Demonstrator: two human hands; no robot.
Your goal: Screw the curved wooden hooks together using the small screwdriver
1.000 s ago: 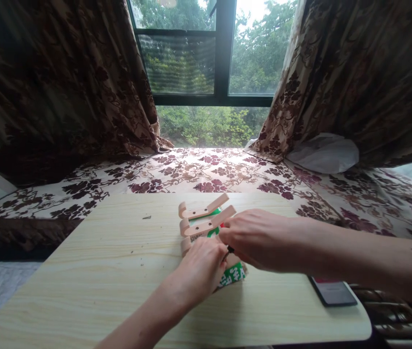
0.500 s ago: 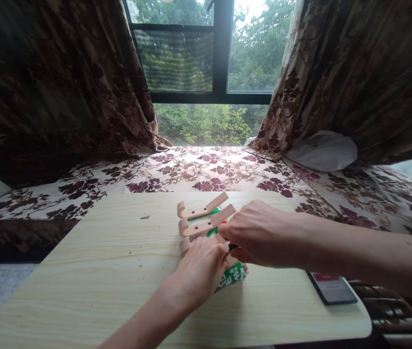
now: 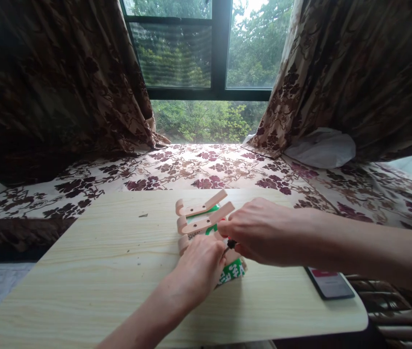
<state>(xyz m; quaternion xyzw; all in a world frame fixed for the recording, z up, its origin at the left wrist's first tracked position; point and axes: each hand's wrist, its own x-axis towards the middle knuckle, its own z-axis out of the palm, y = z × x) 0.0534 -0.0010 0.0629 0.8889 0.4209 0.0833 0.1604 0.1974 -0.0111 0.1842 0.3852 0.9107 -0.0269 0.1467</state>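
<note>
Several pale wooden hooks [image 3: 202, 224] lie side by side across a green and white printed packet [image 3: 233, 272] near the middle of the table. Dark screw heads or holes show in the two farther hooks. My left hand [image 3: 204, 257] presses on the nearest hook with its fingers closed, covering much of it. Just to the right, my right hand [image 3: 247, 230] is closed around a small tool with a dark part [image 3: 231, 244], whose thin metal shaft points to my left fingertips. The tip of the shaft is hidden.
A phone [image 3: 331, 284] lies at the table's right edge, under my right forearm. Small screws [image 3: 143, 215] and dark bits lie on the pale wooden table [image 3: 82, 286] to the left. Beyond it are floral cloth [image 3: 209, 167], a white bag [image 3: 322, 148], curtains and a window.
The view has shifted slightly. My right hand has turned a little at the wrist, and more of the tool's dark part shows. My left hand stays on the nearest hook.
</note>
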